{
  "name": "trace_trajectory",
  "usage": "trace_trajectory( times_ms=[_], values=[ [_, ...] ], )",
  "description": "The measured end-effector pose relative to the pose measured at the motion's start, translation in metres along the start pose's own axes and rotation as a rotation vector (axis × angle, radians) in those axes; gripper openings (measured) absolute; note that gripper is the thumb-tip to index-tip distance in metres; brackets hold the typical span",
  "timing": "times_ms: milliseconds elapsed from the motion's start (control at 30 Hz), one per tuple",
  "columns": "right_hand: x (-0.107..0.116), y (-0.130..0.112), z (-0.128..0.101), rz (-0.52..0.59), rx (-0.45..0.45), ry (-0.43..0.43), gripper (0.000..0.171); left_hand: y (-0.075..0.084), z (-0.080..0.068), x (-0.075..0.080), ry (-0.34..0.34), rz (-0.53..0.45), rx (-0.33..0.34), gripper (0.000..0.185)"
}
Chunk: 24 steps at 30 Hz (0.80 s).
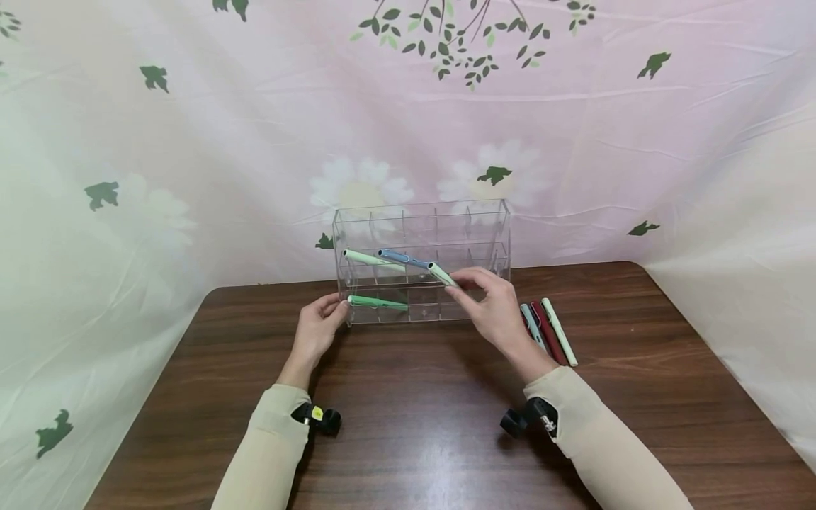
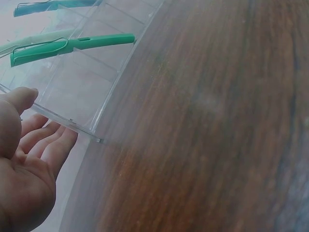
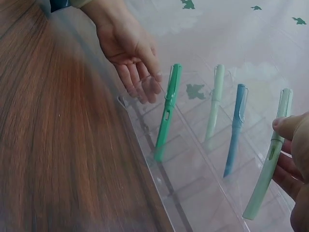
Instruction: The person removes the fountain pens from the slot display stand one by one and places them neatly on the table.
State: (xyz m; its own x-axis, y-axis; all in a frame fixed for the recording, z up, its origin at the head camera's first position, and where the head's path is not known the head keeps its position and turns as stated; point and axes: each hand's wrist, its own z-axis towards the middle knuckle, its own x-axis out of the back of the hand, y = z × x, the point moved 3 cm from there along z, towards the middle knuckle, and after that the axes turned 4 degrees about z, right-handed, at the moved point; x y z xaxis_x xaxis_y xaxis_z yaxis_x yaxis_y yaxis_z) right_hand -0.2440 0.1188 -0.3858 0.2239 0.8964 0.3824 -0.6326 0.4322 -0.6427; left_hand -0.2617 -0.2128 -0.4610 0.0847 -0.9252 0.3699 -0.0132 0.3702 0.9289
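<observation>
A clear plastic rack with several compartments (image 1: 423, 312) stands at the back of the table. My left hand (image 1: 317, 327) grips its left side panel, thumb on one face and fingers on the other, as the left wrist view shows. My right hand (image 1: 491, 304) pinches a pale green pen (image 3: 265, 179) between thumb and fingers, in front of the rack's right half. A bright green pen (image 1: 377, 303) lies slanted in the lower row at the left. Above it, another pale green pen (image 3: 215, 104) and a blue pen (image 3: 235, 128) rest in the middle row.
Right of the rack lie a light blue pen (image 1: 533, 324), a dark red pen (image 1: 553, 333) and a pale green pen (image 1: 559, 331) side by side on the brown wooden table (image 1: 408, 439). A printed cloth (image 1: 268, 142) hangs directly behind the rack and around the table.
</observation>
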Motion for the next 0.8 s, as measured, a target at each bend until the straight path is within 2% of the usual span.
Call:
trace_trajectory(
  times_ms=[567,800],
  values=[
    [0.035,0.017,-0.009,-0.062,-0.056,0.038,0.02,0.0,0.0,0.0,0.007,-0.001,0.006,0.043],
    [0.046,0.027,-0.017,-0.048,-0.097,0.047,0.023,0.001,-0.001,0.0,0.008,-0.004,0.0,0.043]
  ],
)
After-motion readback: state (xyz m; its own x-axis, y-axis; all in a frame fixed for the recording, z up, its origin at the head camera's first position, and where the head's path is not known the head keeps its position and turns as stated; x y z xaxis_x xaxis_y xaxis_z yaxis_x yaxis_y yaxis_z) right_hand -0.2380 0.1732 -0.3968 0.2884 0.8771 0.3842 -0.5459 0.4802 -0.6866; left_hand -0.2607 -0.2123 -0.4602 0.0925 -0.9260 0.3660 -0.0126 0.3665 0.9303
